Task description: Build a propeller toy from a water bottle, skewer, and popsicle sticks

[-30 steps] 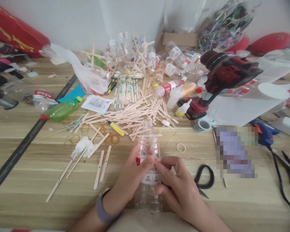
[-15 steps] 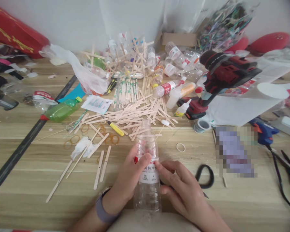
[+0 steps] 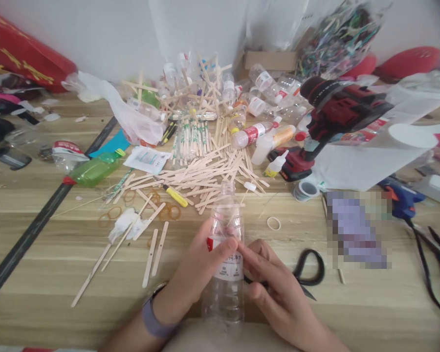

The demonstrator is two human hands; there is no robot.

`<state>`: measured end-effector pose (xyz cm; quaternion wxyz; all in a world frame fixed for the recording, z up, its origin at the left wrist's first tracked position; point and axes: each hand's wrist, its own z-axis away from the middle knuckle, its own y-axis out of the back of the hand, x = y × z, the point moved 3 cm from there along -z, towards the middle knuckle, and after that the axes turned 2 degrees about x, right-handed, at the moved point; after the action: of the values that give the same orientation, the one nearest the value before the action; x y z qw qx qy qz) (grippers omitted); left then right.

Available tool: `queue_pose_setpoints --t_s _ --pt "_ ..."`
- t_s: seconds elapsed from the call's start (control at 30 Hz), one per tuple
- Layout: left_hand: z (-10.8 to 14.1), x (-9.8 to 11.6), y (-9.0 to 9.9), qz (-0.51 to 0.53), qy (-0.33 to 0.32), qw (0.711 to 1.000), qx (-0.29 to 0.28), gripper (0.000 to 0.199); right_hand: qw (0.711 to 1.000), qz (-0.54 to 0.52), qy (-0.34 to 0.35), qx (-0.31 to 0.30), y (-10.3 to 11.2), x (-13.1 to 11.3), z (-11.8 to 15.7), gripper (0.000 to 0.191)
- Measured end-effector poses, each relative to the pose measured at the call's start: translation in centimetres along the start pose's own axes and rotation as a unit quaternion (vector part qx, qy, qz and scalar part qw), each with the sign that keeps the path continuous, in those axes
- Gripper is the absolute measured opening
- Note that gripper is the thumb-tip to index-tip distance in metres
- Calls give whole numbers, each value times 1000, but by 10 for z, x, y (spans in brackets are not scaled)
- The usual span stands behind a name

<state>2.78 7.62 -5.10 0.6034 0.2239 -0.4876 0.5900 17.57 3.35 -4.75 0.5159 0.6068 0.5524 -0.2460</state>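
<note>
A clear, capless plastic bottle [image 3: 225, 298] with a white and red label [image 3: 230, 271] stands near the table's front edge, leaning slightly. My left hand [image 3: 201, 264] is wrapped round its left side, thumb across the label's upper part. On the right, my right hand [image 3: 278, 288] has its index fingertip on the label beside my left thumb tip. Its thumb is apart from the index finger and the other fingers are loosely bent. Black-handled scissors [image 3: 311, 281] lie next to my right hand, partly hidden by it.
Loose wooden craft sticks [image 3: 190, 176] spread behind the bottle, with a yellow cutter [image 3: 176, 195] among them. A red and black power drill [image 3: 330, 117] stands at right, near a small glue bottle [image 3: 276, 165] and a blue glue gun [image 3: 401, 198]. A green bottle [image 3: 97, 167] lies at left.
The bottle has turned a little in my hands, so the label's print has shifted to the right. My left thumb has moved slightly right and down, close to my right index fingertip.
</note>
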Motion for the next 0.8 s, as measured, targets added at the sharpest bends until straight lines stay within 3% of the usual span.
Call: queue_pose_setpoints --t_s 0.13,0.33,0.57,0.7,0.8 --pt "-2 -3 0 43 6 999 4 55 999 -30 -23 11 6 2 1 53" --pt "-2 -2 -1 77 -9 997 -6 50 993 107 36 19 8 6 5 50" --pt "0 -2 1 -30 -14 999 24 56 980 183 77 -15 1 -3 3 53" --pt "2 0 2 -15 7 1000 26 63 995 98 27 -18 0 -6 1 52" --pt "1 8 9 -22 22 999 -8 56 999 -19 -21 -31 -2 -6 2 58"
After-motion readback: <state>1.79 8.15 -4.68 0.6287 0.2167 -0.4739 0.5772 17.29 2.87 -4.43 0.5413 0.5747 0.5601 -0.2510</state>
